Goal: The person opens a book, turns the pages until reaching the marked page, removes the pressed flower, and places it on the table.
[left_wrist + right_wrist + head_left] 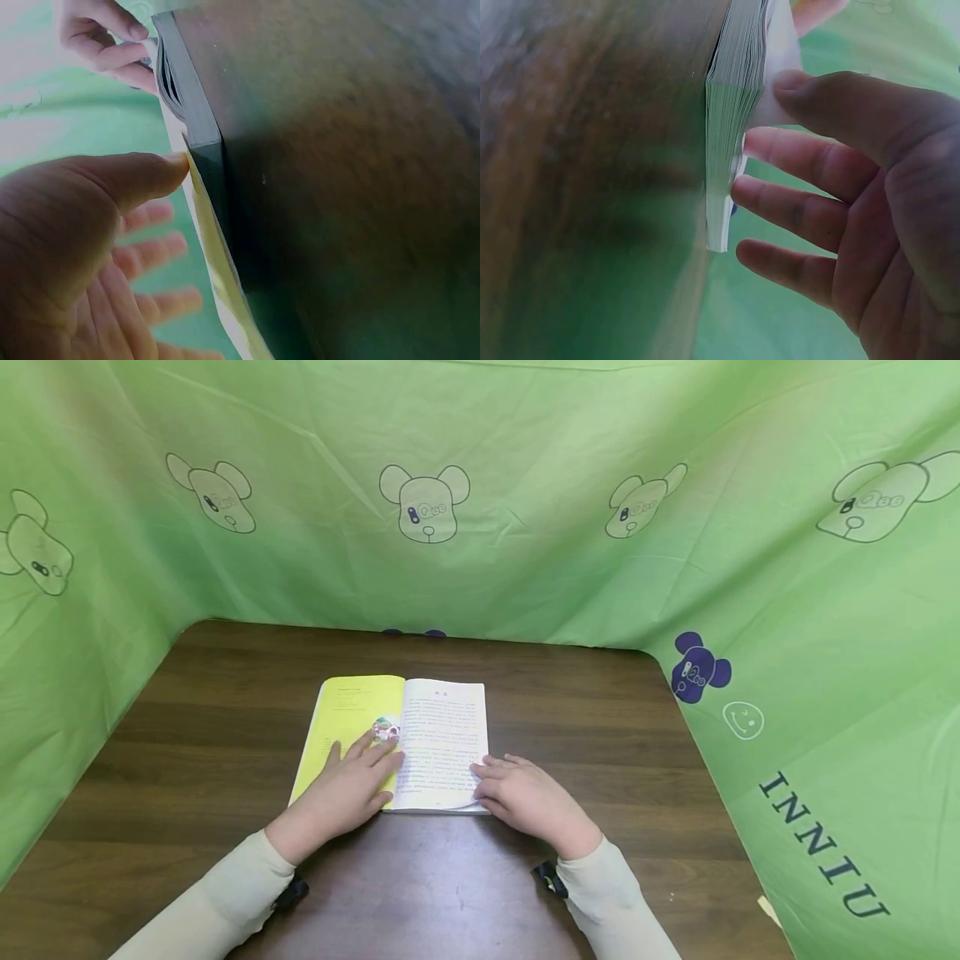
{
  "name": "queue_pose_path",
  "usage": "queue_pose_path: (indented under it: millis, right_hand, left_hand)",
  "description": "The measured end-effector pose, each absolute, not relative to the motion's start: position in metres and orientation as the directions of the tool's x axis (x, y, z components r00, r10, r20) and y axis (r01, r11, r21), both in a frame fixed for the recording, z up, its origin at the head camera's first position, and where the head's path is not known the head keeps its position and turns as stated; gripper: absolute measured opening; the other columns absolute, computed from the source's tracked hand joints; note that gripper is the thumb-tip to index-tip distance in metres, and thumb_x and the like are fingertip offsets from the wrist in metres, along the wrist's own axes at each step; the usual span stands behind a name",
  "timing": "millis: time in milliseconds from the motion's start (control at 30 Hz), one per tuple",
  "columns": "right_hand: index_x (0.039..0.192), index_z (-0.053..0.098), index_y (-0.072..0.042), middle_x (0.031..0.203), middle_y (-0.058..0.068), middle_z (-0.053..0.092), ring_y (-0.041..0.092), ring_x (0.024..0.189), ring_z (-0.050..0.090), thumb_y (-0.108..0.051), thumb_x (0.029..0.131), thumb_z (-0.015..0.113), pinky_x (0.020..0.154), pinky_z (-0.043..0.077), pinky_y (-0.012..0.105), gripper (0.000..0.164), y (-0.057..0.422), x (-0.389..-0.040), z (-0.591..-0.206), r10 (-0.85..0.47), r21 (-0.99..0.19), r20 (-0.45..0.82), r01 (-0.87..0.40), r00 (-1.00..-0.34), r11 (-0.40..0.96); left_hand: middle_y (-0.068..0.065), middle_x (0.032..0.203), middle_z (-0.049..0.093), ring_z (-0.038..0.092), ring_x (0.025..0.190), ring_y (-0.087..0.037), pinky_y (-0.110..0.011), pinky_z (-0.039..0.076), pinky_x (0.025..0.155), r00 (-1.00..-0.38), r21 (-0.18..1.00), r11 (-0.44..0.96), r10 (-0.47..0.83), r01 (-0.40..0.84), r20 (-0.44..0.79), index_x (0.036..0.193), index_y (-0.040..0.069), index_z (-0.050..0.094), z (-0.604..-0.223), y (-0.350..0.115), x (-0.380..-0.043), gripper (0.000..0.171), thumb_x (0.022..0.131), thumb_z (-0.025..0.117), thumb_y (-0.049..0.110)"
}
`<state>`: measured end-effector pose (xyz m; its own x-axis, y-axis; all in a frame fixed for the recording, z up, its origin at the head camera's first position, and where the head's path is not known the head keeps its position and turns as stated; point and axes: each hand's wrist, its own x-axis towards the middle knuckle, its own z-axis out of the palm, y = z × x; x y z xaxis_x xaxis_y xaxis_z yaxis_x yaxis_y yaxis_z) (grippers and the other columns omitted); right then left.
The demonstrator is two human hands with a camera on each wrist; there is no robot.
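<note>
An open book (442, 735) lies on the table, a yellow page on its left and a white printed page (438, 781) on its right. My left hand (348, 789) rests on the yellow page (360, 693) with fingers spread; its thumb (154, 178) touches the page near the book's lower edge. At the lower right corner, my right hand (528, 797) pinches the white page, whose corner is slightly raised. In the right wrist view, the thumb (791, 86) of the right hand is against this page, with the other fingers (787, 210) beside the book's edge.
A dark wood-grain table (600, 718) lies beneath the book. Green cloth (525, 577) printed with bear heads hangs behind the table and along both sides. Black straps (551, 878) show at both wrists. A small pale piece (768, 910) sits at the table's right edge.
</note>
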<state>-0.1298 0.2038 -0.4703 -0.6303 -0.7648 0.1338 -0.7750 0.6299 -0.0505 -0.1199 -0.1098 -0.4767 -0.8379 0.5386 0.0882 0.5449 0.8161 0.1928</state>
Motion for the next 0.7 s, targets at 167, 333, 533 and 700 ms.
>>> queue_pose_path:
  millis: [167, 333, 533, 700]
  right_hand:
    - [0.094, 0.065, -0.018, 0.098, -0.003, 0.073, 0.019, 0.1, 0.073, -0.017, 0.098, 0.066, 0.09, 0.056, 0.039, 0.004, 0.203, -0.133, -0.473, -0.746, -0.094, 0.225, -0.776, -0.627, 0.624]
    - [0.099, 0.065, -0.018, 0.081, -0.013, 0.062, 0.009, 0.069, 0.059, -0.02, 0.099, 0.067, 0.071, 0.054, 0.032, 0.002, 0.203, -0.132, -0.471, -0.709, -0.096, 0.311, -0.763, -0.633, 0.64]
    - [0.101, 0.068, -0.021, 0.08, -0.017, 0.066, 0.005, 0.064, 0.058, -0.025, 0.099, 0.069, 0.068, 0.054, 0.031, 0.004, 0.203, -0.132, -0.468, -0.666, -0.074, 0.385, -0.741, -0.639, 0.667]
    - [0.1, 0.066, -0.02, 0.082, -0.015, 0.07, 0.005, 0.067, 0.062, -0.025, 0.097, 0.071, 0.07, 0.054, 0.031, 0.008, 0.203, -0.131, -0.467, -0.646, -0.064, 0.444, -0.741, -0.621, 0.669]
  left_hand:
    - [-0.003, 0.154, 0.053, 0.041, 0.147, -0.039, -0.077, 0.036, 0.104, -0.784, 0.201, 0.762, 0.619, 0.616, 0.058, 0.14, 0.021, 0.064, -0.479, -0.102, -0.121, 0.04, 0.1, 0.061, 0.015]
    - [0.0, 0.156, 0.051, 0.037, 0.15, -0.036, -0.075, 0.033, 0.107, -0.807, 0.217, 0.79, 0.59, 0.574, -0.013, 0.141, 0.024, 0.064, -0.478, -0.096, -0.119, 0.04, 0.102, 0.055, 0.024]
    - [-0.003, 0.151, 0.056, 0.037, 0.148, -0.04, -0.077, 0.034, 0.104, -0.823, 0.255, 0.797, 0.568, 0.547, -0.007, 0.134, 0.02, 0.069, -0.474, -0.086, -0.118, 0.047, 0.097, 0.065, 0.05]
    - [-0.003, 0.144, 0.061, 0.043, 0.144, -0.04, -0.077, 0.039, 0.1, -0.839, 0.245, 0.81, 0.543, 0.532, 0.025, 0.123, 0.021, 0.074, -0.475, -0.081, -0.118, 0.044, 0.091, 0.073, 0.052]
